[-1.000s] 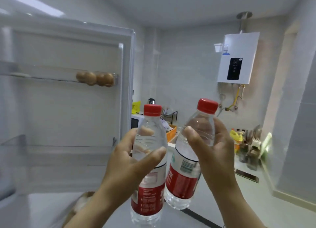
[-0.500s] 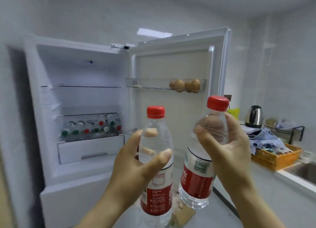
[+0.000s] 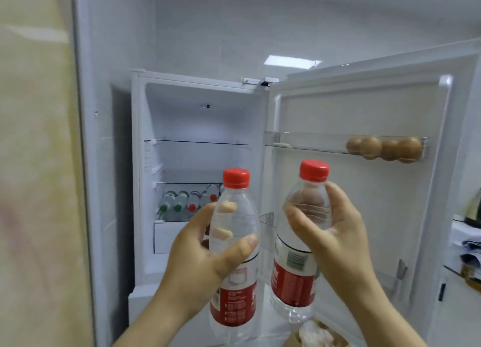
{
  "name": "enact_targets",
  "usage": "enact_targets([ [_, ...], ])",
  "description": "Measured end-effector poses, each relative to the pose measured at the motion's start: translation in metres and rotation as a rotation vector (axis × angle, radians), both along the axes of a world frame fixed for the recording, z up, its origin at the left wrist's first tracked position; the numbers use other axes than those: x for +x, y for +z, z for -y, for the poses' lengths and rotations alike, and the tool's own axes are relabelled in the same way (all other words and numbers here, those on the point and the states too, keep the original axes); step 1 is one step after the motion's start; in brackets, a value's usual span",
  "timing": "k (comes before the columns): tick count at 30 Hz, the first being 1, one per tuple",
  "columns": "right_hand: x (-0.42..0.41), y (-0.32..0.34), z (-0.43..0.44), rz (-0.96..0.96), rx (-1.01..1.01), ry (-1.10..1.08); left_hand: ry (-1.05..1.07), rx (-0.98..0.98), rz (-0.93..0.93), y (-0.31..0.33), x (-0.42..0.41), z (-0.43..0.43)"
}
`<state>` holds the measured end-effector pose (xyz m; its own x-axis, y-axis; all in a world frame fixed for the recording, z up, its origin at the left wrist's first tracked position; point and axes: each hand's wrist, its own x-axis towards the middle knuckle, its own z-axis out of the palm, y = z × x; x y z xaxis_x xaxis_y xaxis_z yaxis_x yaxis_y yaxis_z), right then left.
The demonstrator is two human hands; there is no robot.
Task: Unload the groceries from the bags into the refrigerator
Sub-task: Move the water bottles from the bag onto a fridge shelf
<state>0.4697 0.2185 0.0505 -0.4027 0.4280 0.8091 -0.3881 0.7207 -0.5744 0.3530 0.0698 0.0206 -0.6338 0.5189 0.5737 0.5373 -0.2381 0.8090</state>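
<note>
Fingers of left hand (image 3: pixel 197 255) grip left bottle (image 3: pixel 234 302), right hand (image 3: pixel 338 242) right bottle (image 3: pixel 291 281); red labels blurred, unreadable.

Bare left hand (image 3: pixel 205 250), right hand (image 3: pixel 335 234); bare forearms (image 3: pixel 156 318), short nails (image 3: pixel 252 240)

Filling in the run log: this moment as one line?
left hand grips left bottle | right hand grips right bottle | refrigerator door open | eggs in door rack | stored bottles lying inside

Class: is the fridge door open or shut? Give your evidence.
Open. The door stands swung out to the right, eggs in its rack visible, and the inside shelves are exposed.
</note>
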Motion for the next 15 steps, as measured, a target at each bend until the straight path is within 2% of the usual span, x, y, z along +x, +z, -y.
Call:
enact_targets([
  [10, -0.100, -0.002, 0.018, 0.040, 0.011, 0.047, 0.009, -0.097, -0.027, 0.003, -0.106, 0.019],
  [15, -0.142, -0.001, 0.009, 0.163, 0.012, 0.090, 0.060, -0.124, -0.038, 0.001, -0.145, 0.011],
])
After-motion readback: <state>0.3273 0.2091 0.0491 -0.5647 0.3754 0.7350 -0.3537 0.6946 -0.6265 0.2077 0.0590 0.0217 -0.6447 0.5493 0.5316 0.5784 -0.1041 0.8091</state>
